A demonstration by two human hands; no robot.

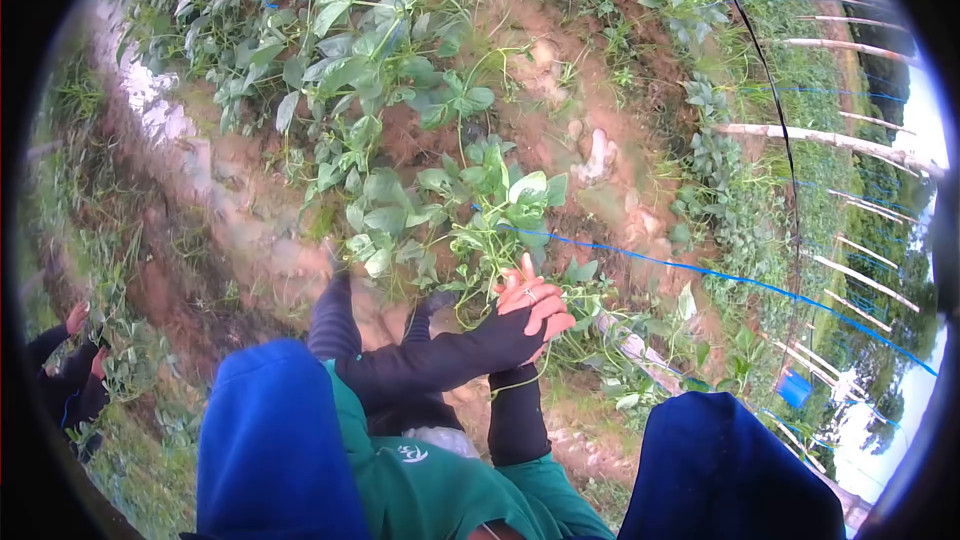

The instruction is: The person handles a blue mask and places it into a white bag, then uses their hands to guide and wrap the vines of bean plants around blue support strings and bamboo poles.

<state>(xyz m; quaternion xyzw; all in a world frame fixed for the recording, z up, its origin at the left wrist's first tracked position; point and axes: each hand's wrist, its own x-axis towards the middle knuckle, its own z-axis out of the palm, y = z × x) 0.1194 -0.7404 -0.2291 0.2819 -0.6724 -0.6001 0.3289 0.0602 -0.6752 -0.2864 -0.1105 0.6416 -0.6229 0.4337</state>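
Note:
My left hand [546, 314], in a black sleeve that covers its back, crosses over to the right and lies on top of my right hand [511, 292]. Both sets of fingers are drawn together beside a leafy green climbing vine [490, 240]. A thin stem [538, 372] comes out below the hands and hangs in front of the right black sleeve [518, 415]. The fingers appear closed on the vine's stems, though the overlap hides the exact grip. Much of my right palm is covered by the left hand.
A blue string [640, 255] runs rightward from the vine, and a dark line [765, 60] hangs beyond. Pale poles [830, 135] stand to the right near a blue container [795, 389]. Another person's hand [77, 317] shows at far left. Muddy soil [235, 205] lies between rows.

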